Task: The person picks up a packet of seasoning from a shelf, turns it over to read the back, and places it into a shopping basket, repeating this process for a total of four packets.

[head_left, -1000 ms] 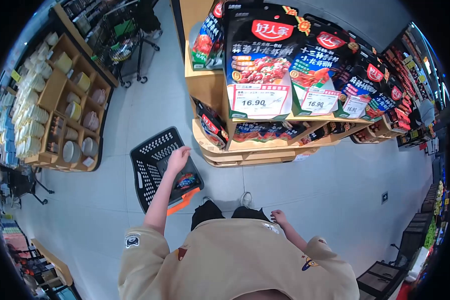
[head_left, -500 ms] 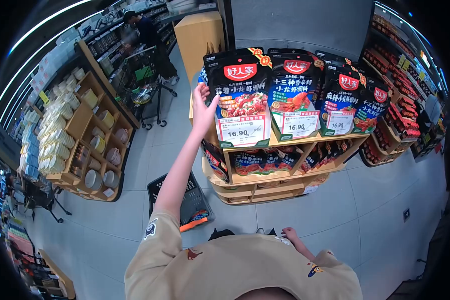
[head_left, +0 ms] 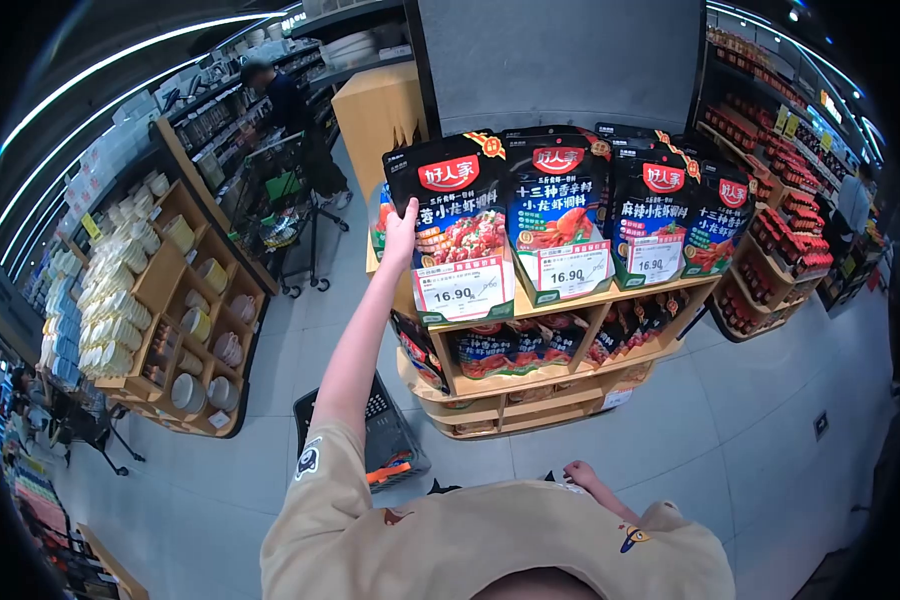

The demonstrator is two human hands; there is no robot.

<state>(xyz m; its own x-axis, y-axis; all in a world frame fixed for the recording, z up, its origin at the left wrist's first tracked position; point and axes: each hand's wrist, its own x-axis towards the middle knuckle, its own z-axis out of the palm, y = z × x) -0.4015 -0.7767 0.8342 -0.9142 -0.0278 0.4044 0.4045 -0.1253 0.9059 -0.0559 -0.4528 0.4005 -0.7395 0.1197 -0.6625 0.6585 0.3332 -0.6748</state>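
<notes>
Two white price tags (head_left: 459, 290) on the wooden display shelf (head_left: 570, 300) read "16.90" in red, and a third at about three o'clock of them reads the same. Each black seasoning pouch (head_left: 450, 215) carries a red logo with white Chinese characters (crayfish pictured beneath). The left hand (head_left: 402, 228) grips the leftmost front pouch by its left edge, fingers partly hidden behind it. The right hand (head_left: 579, 474) hangs at about five o'clock, loosely curled and empty. A black shopping basket (head_left: 385, 440) on the floor sits at seven o'clock of the shelf, partly hidden by the arm. Lower-shelf packets are too dark to read.
</notes>
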